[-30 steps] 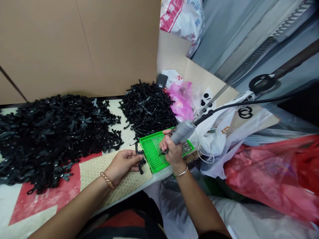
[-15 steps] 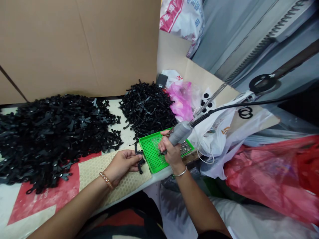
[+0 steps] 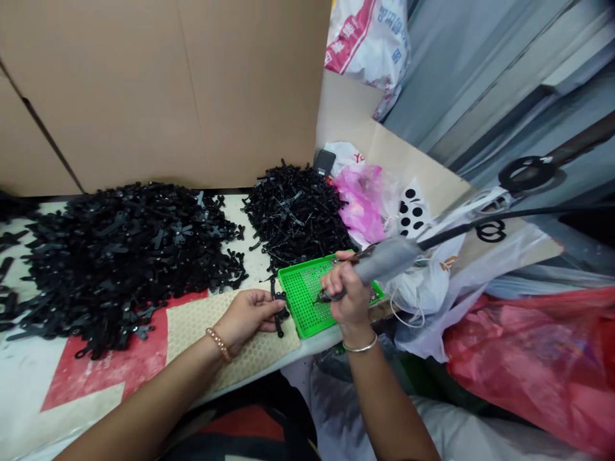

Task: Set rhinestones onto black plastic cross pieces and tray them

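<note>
Left hand [image 3: 250, 317] pinches slim black parts [image 3: 279, 325] at the left edge of a green perforated plastic tray [image 3: 303, 306], bare cream honeycomb mat [image 3: 264, 349] nearside; right hand [image 3: 349, 293] wraps a grey cylindrical tool [image 3: 388, 259].

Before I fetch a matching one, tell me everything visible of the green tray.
The green tray is shallow and rectangular, apparently plastic, with a raised rim and a perforated base. It lies flat, right of the patterned mat. Small shiny pieces lie inside. The right hand, gripping a grey tool, hides part of it; contact is unclear.
</note>
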Demonstrator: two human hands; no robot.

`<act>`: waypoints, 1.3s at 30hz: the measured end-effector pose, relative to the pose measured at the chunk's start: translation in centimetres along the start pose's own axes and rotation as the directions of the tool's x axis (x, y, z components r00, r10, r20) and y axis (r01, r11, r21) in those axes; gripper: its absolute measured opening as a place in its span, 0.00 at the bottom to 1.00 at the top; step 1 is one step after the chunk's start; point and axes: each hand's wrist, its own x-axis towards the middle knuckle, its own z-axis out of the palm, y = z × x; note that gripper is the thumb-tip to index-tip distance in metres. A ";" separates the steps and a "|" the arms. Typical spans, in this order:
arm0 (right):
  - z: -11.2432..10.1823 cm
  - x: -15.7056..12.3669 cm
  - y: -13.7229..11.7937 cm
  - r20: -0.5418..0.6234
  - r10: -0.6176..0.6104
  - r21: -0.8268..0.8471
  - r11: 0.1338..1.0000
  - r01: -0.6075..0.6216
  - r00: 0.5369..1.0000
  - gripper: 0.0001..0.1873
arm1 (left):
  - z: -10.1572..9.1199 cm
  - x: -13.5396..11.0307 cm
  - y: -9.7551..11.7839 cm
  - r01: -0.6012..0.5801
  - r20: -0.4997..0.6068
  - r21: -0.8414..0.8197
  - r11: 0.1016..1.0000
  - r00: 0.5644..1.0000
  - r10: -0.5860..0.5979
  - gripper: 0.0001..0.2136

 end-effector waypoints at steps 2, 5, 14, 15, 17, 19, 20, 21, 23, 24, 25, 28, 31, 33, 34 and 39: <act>1.3 -0.3 -1.0 0.029 0.002 0.098 0.995 -0.005 1.000 0.20 | 0.0 0.0 0.0 -0.014 0.002 0.003 1.000 1.000 0.014 0.24; 3.1 -1.0 -1.2 0.132 0.055 0.146 0.987 -0.074 0.990 0.20 | -0.2 0.1 -0.2 -0.023 0.003 0.004 1.000 1.000 0.023 0.24; 4.4 -1.9 0.4 0.176 0.108 0.106 0.986 -0.128 0.978 0.22 | -0.1 0.2 -0.3 -0.027 0.007 -0.022 0.999 1.000 0.027 0.24; 4.4 -1.9 0.4 0.170 0.109 0.109 0.986 -0.129 0.979 0.22 | -0.1 0.2 -0.3 -0.026 0.008 -0.025 0.999 1.000 0.026 0.24; 4.3 -1.9 0.4 0.164 0.111 0.115 0.985 -0.131 0.980 0.23 | -0.2 0.1 -0.3 -0.025 0.008 -0.022 0.999 1.000 0.025 0.24; 4.3 -1.9 0.4 0.166 0.111 0.120 0.984 -0.132 0.980 0.23 | -0.2 0.1 -0.3 -0.025 0.006 -0.016 1.000 1.000 0.025 0.23; 4.3 -1.9 0.5 0.166 0.109 0.120 0.984 -0.130 0.980 0.22 | -0.2 0.1 -0.3 -0.027 0.006 -0.014 1.000 1.000 0.027 0.22; 4.4 -1.9 0.5 0.166 0.106 0.119 0.985 -0.127 0.980 0.22 | -0.2 0.1 -0.3 -0.030 0.005 -0.013 0.999 1.000 0.030 0.22; 4.4 -1.9 0.6 0.165 0.098 0.111 0.987 -0.117 0.981 0.22 | -0.1 0.1 -0.3 -0.031 0.003 -0.014 0.999 1.000 0.031 0.21; 4.4 -1.9 0.7 0.163 0.095 0.107 0.988 -0.114 0.982 0.22 | -0.1 0.0 -0.2 -0.030 0.001 -0.014 0.999 1.000 0.030 0.20; 4.4 -1.9 0.7 0.163 0.095 0.103 0.988 -0.113 0.982 0.22 | -0.1 0.0 -0.2 -0.028 -0.002 -0.011 1.000 1.000 0.028 0.20; 4.4 -1.8 0.7 0.160 0.093 0.098 0.989 -0.110 0.983 0.22 | 0.0 0.0 -0.2 -0.024 -0.013 -0.005 1.000 1.000 0.024 0.20; 4.4 -1.8 0.8 0.166 0.086 0.109 0.988 -0.105 0.982 0.22 | -0.1 0.1 -0.3 -0.031 -0.008 -0.012 0.999 1.000 0.031 0.21; 4.4 -1.9 0.8 0.170 0.084 0.120 0.987 -0.105 0.982 0.22 | -0.2 0.2 -0.4 -0.029 -0.003 -0.012 1.000 1.000 0.029 0.22; 4.3 -1.9 0.8 0.171 0.083 0.123 0.987 -0.105 0.982 0.22 | -0.3 0.3 -0.5 -0.026 -0.001 -0.010 1.000 1.000 0.026 0.22; 4.2 -1.9 1.0 0.177 0.069 0.125 0.988 -0.092 0.982 0.22 | -0.1 0.3 -0.3 -0.014 -0.012 0.003 1.000 1.000 0.014 0.18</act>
